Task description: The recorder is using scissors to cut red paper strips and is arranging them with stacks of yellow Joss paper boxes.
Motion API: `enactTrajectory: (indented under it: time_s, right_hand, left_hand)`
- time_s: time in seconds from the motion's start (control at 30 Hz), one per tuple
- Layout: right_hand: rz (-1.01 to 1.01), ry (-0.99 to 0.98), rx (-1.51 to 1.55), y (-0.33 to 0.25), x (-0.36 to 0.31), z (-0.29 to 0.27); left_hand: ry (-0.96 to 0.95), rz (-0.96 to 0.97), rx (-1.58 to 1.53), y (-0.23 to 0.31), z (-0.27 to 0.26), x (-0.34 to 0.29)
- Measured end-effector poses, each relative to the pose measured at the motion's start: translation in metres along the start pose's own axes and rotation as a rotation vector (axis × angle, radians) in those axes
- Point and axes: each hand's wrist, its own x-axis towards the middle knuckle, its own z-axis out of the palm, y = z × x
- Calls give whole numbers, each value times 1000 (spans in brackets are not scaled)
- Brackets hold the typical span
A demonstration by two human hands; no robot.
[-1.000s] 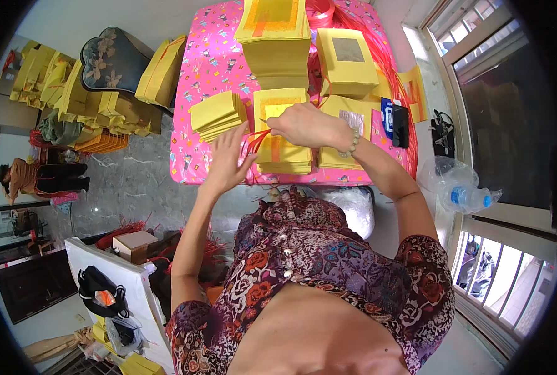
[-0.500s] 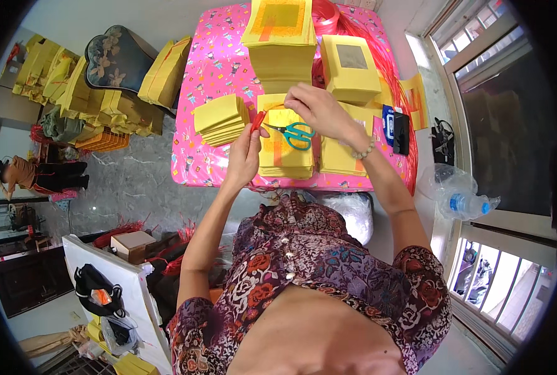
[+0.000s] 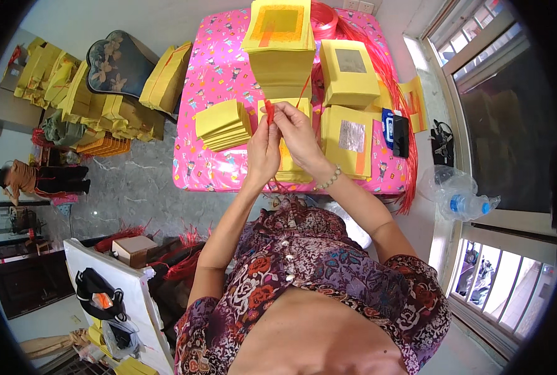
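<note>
A counter (image 3: 219, 69) under a glossy pink printed cover fills the upper middle of the frame, its front edge running just ahead of the person's lap, with pink cover showing along its left edge. At top centre stands a tall stack (image 3: 281, 72) of yellow paper; to its right are two lower yellow stacks, the rear block (image 3: 347, 87) and the front block (image 3: 331, 134), each with a silvery patch on top. Red strands (image 3: 410, 178) trail down the right side and over the counter's edge. Far left, an orange crate (image 3: 111, 145) sits beneath yellow bundles (its inside is hidden), and a clear bottle (image 3: 444, 184) with a blue cap lies at the right. A low fanned pile (image 3: 222, 125) lies left of the hands, and a middle stack (image 3: 296, 172) is partly covered by them. The left hand (image 3: 264, 150) and right hand (image 3: 298, 132) meet above it, nearly touching, both with fingers pinching a red strip (image 3: 269, 111) that stands up at their tips. A dark phone (image 3: 401, 137) lies beside a blue packet (image 3: 388, 125) whose white print is too small to read.
</note>
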Motion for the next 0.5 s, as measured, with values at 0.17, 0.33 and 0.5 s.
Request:
enactTrajectory:
  time_s: [0.17, 0.33, 0.5]
  right_hand:
    - [-161, 64, -139, -5, 4, 0]
    - [-454, -266, -636, -39, 0, -1]
    - [-296, -529, -509, -45, 0, -3]
  left_hand:
    - [69, 271, 11, 15, 4, 7]
    - [-8, 169, -733, 50, -10, 5]
    - [-53, 317, -859, 102, -29, 6]
